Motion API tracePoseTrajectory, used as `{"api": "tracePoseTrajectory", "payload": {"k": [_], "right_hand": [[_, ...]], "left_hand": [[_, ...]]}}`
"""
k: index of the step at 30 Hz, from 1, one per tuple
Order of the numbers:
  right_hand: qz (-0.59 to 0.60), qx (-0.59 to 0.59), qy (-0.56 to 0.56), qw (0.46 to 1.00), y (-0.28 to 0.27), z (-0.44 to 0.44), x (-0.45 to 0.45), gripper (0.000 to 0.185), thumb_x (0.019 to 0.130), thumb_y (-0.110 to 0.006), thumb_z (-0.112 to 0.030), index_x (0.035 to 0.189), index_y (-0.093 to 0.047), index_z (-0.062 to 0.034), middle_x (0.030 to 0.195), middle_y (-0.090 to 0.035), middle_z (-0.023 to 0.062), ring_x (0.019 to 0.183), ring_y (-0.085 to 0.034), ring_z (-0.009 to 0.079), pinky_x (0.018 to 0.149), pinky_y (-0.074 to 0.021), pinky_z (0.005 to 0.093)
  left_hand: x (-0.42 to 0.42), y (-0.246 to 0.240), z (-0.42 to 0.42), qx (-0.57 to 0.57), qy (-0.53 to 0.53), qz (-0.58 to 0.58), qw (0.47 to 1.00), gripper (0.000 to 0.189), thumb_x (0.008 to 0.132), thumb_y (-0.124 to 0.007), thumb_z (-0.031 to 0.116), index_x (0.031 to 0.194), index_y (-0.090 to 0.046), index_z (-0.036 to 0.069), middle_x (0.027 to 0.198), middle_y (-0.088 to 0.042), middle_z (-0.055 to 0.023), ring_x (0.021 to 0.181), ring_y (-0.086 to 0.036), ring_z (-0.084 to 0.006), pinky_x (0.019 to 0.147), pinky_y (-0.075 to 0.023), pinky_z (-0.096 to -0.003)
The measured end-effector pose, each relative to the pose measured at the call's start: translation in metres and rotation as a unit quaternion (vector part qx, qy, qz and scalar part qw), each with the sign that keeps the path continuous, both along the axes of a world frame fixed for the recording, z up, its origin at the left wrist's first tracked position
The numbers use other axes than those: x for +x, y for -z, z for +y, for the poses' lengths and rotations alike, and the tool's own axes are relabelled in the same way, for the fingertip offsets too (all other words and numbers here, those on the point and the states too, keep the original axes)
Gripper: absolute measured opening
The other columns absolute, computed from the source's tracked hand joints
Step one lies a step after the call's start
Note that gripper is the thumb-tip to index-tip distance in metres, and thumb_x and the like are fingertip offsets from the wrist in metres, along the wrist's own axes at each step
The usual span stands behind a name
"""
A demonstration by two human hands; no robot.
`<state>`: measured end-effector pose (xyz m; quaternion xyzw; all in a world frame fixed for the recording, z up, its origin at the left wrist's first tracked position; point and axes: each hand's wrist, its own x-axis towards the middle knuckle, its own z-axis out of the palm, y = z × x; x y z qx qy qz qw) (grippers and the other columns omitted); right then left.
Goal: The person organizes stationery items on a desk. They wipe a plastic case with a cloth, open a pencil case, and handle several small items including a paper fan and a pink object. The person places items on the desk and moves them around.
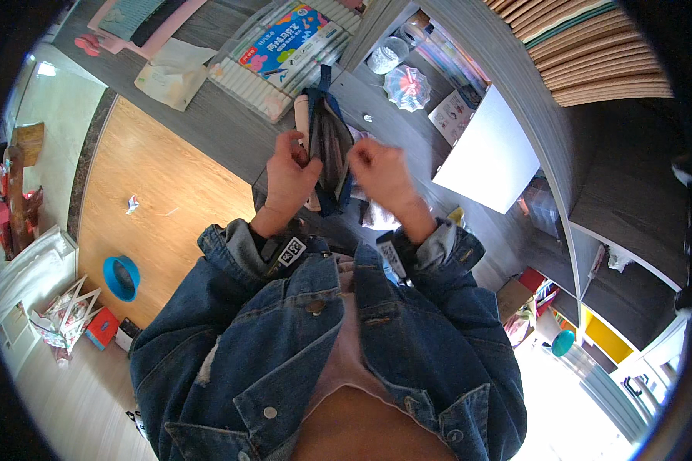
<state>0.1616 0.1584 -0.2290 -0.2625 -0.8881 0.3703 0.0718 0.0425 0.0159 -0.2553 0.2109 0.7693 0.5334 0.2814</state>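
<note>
A dark blue fabric zip pouch (pixel 330 138) stands on the grey wood-grain desk with its mouth spread wide. Its grey lining shows, but what lies deep inside is too dark to tell. On the left rim, the thumb and fingers of my left hand (pixel 291 178) pinch the fabric beside a pale pink panel (pixel 301 118). Across from it, my right hand (pixel 383 176), slightly blurred, has its curled fingers at the right rim. Just beyond the pouch lies a clear case of white marker pens (pixel 282 52) with a colourful printed sheet.
A crumpled paper (pixel 176 72) and a pink tray (pixel 121 43) lie at the desk's far left. Toward the right are a jar (pixel 383 57), a small umbrella-shaped ornament (pixel 407 87), a white panel (pixel 487 152) and shelving (pixel 553 155). A blue basin (pixel 121 278) sits on the floor.
</note>
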Motion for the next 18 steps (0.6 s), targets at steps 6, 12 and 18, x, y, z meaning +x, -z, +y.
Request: {"api": "tracePoseTrajectory", "payload": {"k": [6, 12, 18], "right_hand": [[-0.037, 0.188, 0.219, 0.957, 0.059, 0.131, -0.021, 0.022, 0.085, -0.059, -0.029, 0.094, -0.066, -0.0106, 0.083, -0.067, 0.0163, 0.076, -0.065, 0.0367, 0.067, -0.0516, 0.0473], [-0.045, 0.262, 0.082, 0.961, 0.093, 0.174, -0.030, 0.030, 0.088, -0.056, -0.036, 0.101, -0.064, -0.0105, 0.098, -0.063, 0.0168, 0.096, -0.058, 0.0382, 0.077, -0.0490, 0.0497], [-0.031, 0.182, 0.132, 0.974, 0.093, 0.176, -0.006, 0.022, 0.088, -0.060, -0.028, 0.091, -0.065, -0.0069, 0.084, -0.065, 0.0132, 0.079, -0.064, 0.0329, 0.068, -0.0509, 0.0432]], "left_hand": [[0.001, 0.002, -0.002, 0.008, -0.011, -0.027, 1.000, 0.043, 0.075, -0.067, 0.004, 0.113, -0.047, 0.002, 0.067, -0.054, -0.0044, 0.061, -0.053, -0.0129, 0.057, -0.0447, -0.0283], [-0.001, 0.002, -0.002, 0.004, -0.010, -0.027, 1.000, 0.042, 0.073, -0.067, 0.004, 0.110, -0.046, 0.002, 0.065, -0.055, -0.0062, 0.059, -0.056, -0.0165, 0.058, -0.0461, -0.0299], [-0.001, 0.000, 0.001, 0.007, 0.003, -0.027, 1.000, 0.043, 0.072, -0.068, 0.004, 0.109, -0.046, 0.002, 0.067, -0.056, -0.0056, 0.059, -0.055, -0.0155, 0.058, -0.0463, -0.0290]]}}
